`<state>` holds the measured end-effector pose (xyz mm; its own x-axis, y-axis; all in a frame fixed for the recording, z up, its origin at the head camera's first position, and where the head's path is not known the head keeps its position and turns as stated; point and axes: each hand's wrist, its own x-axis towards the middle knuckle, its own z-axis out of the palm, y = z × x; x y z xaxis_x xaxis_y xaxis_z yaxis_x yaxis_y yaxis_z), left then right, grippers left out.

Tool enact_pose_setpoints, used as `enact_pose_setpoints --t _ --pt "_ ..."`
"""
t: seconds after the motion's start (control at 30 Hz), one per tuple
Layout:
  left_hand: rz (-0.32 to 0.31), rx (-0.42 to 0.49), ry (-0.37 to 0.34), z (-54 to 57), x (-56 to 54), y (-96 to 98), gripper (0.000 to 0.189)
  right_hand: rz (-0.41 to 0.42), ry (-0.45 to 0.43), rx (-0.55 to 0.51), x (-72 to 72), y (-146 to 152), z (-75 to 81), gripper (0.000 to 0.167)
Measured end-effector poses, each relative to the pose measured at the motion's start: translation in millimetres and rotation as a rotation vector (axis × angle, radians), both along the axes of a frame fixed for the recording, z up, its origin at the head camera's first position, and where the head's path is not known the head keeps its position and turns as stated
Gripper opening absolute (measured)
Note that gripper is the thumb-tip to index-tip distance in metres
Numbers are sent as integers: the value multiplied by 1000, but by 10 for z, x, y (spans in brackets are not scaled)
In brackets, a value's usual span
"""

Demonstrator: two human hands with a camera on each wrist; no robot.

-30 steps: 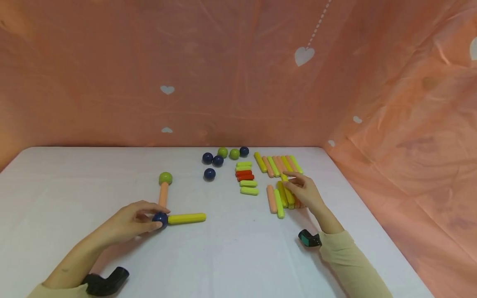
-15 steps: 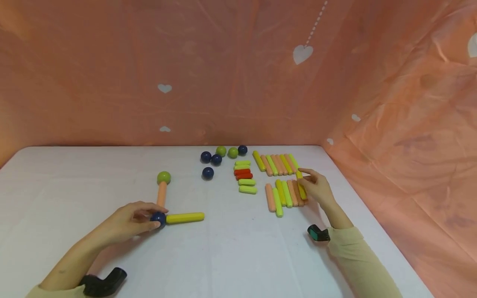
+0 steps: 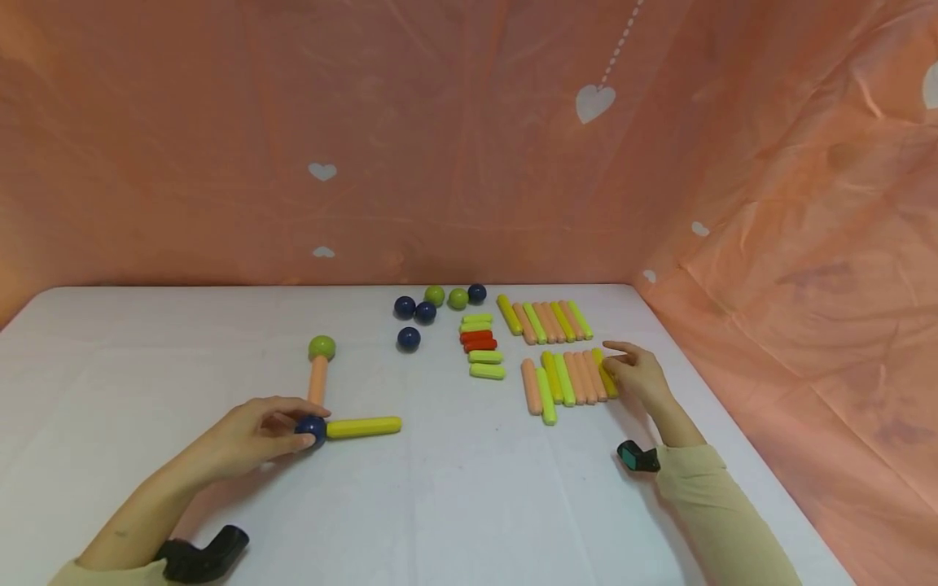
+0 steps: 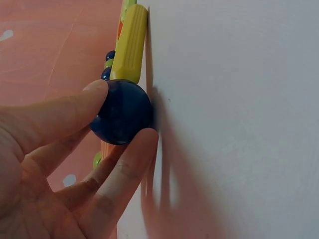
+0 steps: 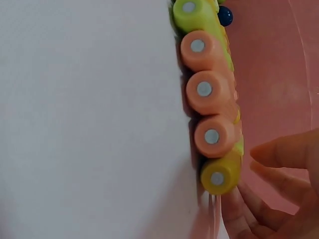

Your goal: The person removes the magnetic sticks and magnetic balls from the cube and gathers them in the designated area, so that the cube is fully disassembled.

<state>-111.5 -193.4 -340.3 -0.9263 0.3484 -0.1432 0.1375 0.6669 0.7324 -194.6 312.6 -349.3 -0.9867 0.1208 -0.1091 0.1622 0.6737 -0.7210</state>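
Note:
My left hand [image 3: 252,439] pinches a dark blue ball [image 4: 122,112] between thumb and fingertips, on the white table. A yellow stick [image 3: 364,427] extends right from that ball. From its far side a peach stick [image 3: 317,380] leads to a green ball [image 3: 322,347]. At the right, my right hand [image 3: 639,378] is beside the end yellow stick [image 5: 220,177] of the nearer row. Its fingers are spread; a lower fingertip lies against or very near that stick, while the others stand apart from it. Grey round discs show in the stick ends.
Loose blue balls [image 3: 409,338] and green balls [image 3: 458,299] lie at the back middle. Beside them is a column of short lime sticks [image 3: 487,371] and red sticks [image 3: 479,345]. Another row of long sticks [image 3: 545,322] lies behind the nearer row. An orange cloth [image 3: 469,146] hangs behind the table.
My right hand has carried the yellow stick rightward, and it now lies at the right end of the nearer row, with the fingers loosened. My left hand stays on the blue ball.

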Motion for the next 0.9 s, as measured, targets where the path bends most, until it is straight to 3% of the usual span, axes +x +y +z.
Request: enact_pose_setpoints --t 0.13,0.4,0.6,0.9 --pt "-3 -9 14 7 4 -3 32 -12 -9 -14 12 -16 23 43" --pt "-14 -3 19 12 -11 -4 33 2 78 -142 11 -246 110 36" --pt "-25 26 5 -1 -28 66 33 91 92 -195 24 -565 95 34" --pt "14 19 -9 -29 -45 168 32 240 96 -310 44 -1050 30 30"
